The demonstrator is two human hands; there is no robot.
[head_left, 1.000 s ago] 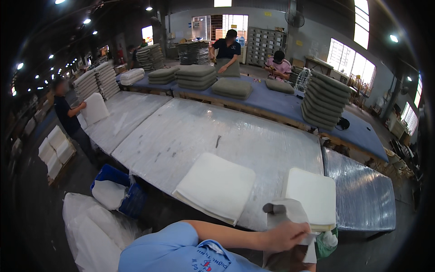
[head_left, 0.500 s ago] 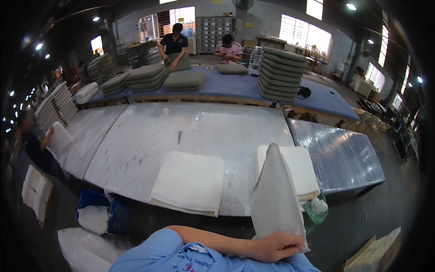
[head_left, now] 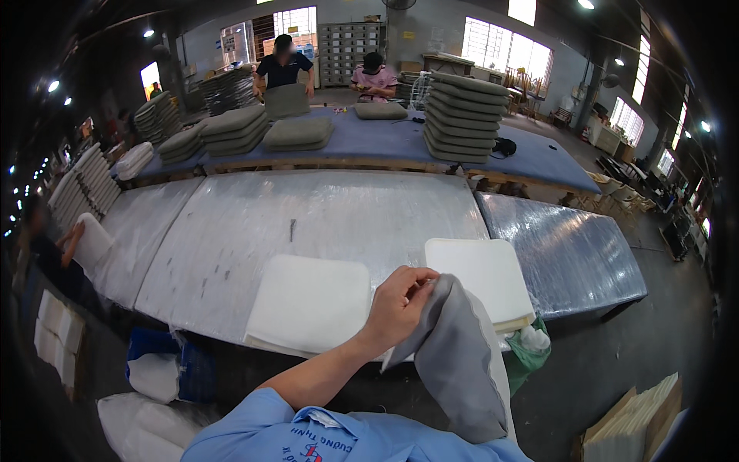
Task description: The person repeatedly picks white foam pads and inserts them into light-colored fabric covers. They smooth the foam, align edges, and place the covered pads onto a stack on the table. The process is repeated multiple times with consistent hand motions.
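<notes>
My left hand (head_left: pixel 399 306) is closed in a pinch on the upper corner of a grey fabric cover (head_left: pixel 462 354). The cloth hangs in folds from my fingers toward my chest, with a paler strip along its right edge. My right hand does not show. Left of the cloth, a stack of white foam pads (head_left: pixel 308 304) lies at the table's near edge, close to my left wrist. Another stack of white foam pads (head_left: pixel 481 281) lies just beyond the cover on the right, its near-left part hidden by the cloth.
The plastic-wrapped table (head_left: pixel 231 231) stands before me. Behind it, a blue table (head_left: pixel 369 142) bears a tall stack of grey cushions (head_left: pixel 466 115). Two people work there; another stands far left. Near me are a blue bin (head_left: pixel 196 369), a green bag (head_left: pixel 531 358) and a carton (head_left: pixel 631 420).
My left hand has moved up and away from my body, now gripping the cloth's upper corner. The cover has gone from standing tall to folded over. The view has shifted slightly.
</notes>
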